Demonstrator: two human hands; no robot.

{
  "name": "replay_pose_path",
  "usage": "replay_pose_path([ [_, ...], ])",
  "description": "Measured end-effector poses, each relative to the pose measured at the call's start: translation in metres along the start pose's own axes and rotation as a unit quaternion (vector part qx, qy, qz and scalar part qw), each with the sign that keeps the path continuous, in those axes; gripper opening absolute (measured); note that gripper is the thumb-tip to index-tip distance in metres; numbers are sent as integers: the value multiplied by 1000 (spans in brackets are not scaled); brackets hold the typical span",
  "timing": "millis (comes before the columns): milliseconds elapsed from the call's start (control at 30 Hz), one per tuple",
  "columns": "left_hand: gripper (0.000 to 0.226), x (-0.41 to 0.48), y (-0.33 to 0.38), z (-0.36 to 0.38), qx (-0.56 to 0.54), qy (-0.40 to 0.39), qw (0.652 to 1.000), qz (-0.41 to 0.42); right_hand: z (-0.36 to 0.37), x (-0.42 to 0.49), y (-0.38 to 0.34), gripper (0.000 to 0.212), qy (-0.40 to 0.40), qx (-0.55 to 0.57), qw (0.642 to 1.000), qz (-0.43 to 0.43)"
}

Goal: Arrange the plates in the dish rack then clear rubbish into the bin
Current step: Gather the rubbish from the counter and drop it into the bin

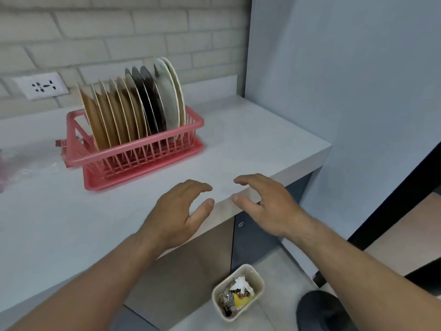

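Observation:
A pink dish rack point(100, 161) stands on the grey counter point(250, 139), filled with several upright plates point(133, 108) in brown, black and white. Both my hands hover over the counter's front edge, palms facing each other, fingers relaxed and holding nothing: my left hand point(176, 216) on the left, my right hand point(267, 204) on the right. On the floor below sits a small beige bin point(257, 280) containing crumpled paper, foil and a yellow scrap.
A wall socket point(43, 86) sits on the brick wall behind the rack. Clear plastic point(21, 168) lies at the counter's left edge. A tall grey panel point(346, 91) bounds the counter on the right. A dark round object point(322, 309) is on the floor.

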State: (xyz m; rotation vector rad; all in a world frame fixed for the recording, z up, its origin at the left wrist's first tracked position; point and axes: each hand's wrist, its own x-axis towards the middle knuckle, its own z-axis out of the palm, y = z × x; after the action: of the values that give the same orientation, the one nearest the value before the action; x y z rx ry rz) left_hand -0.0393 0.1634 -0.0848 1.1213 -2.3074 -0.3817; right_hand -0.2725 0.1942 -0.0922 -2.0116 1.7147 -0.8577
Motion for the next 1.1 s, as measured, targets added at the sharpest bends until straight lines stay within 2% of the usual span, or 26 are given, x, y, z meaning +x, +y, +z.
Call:
replay_pose_path([
  [300, 44, -27, -19, -12, 26, 28, 998, -48, 12, 13, -19, 47, -38, 3, 999, -38],
  [633, 39, -65, -91, -77, 43, 67, 992, -102, 69, 41, -92, 40, -72, 3, 994, -78],
  [833, 36, -77, -155, -111, 22, 74, 994, -77, 123, 66, -141, 40, -59, -17, 994, -87],
  [867, 36, -88, -188, -131, 15, 63, 996, -64, 157, 81, -165, 39, -42, -16, 996, -78],
  [933, 39, -87, -197, -136, 13, 73, 996, -40, 167, 83, -178, 38, -39, -5, 996, -74],
  [1100, 41, -114, -267, -194, 12, 44, 999, -4, 249, 108, -248, 37, -37, 15, 998, -53],
])
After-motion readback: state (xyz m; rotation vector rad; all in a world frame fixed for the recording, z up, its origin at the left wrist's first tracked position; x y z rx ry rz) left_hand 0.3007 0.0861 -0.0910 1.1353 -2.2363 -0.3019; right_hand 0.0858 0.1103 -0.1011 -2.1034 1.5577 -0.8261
